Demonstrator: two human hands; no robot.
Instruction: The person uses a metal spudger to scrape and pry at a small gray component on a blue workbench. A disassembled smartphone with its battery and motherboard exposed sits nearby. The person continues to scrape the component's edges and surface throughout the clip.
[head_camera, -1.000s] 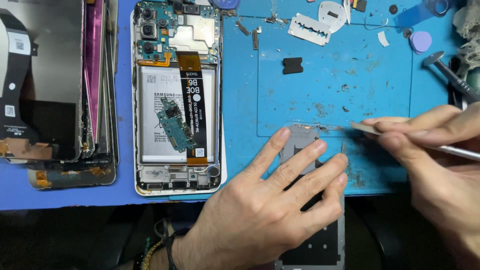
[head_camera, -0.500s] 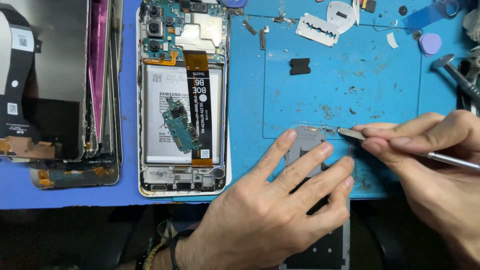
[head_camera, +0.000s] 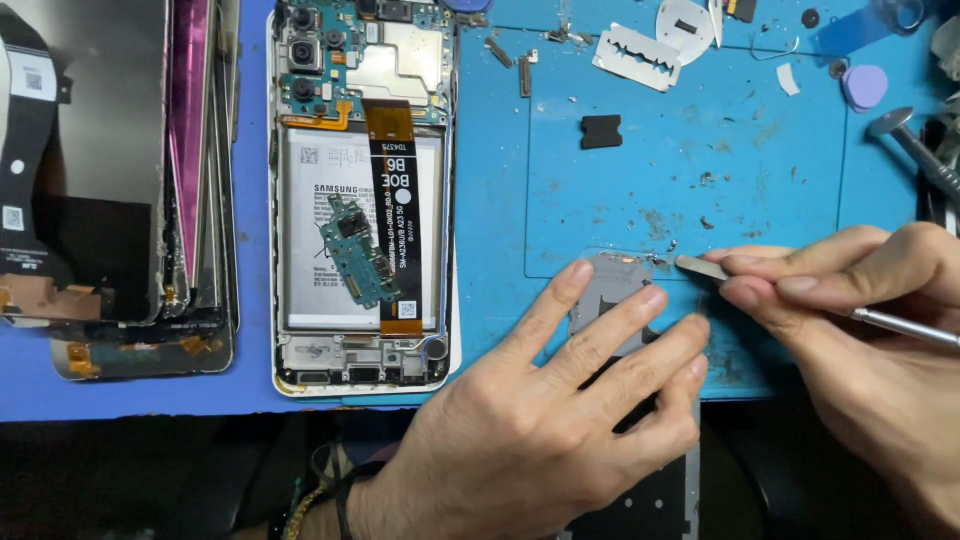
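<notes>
Littered blue repair mat (head_camera: 760, 150); left hand (head_camera: 560, 420) spread flat on grey panel (head_camera: 612, 290), right hand (head_camera: 860, 330) pinching metal scraper (head_camera: 700, 267).

Left hand (head_camera: 560, 420) flat, fingers spread, pressing down; right hand (head_camera: 860, 330) in pinching grip.

I had one view only, from the camera worn on the head. It looked almost straight down and sat close above the blue work mat (head_camera: 640, 180) on the tabletop. The mat filled the middle and right of the frame. Left of the mat lay the opened phone (head_camera: 360, 200); below the mat, the tabletop's near edge and dark space showed. No second view shared the scene.
</notes>
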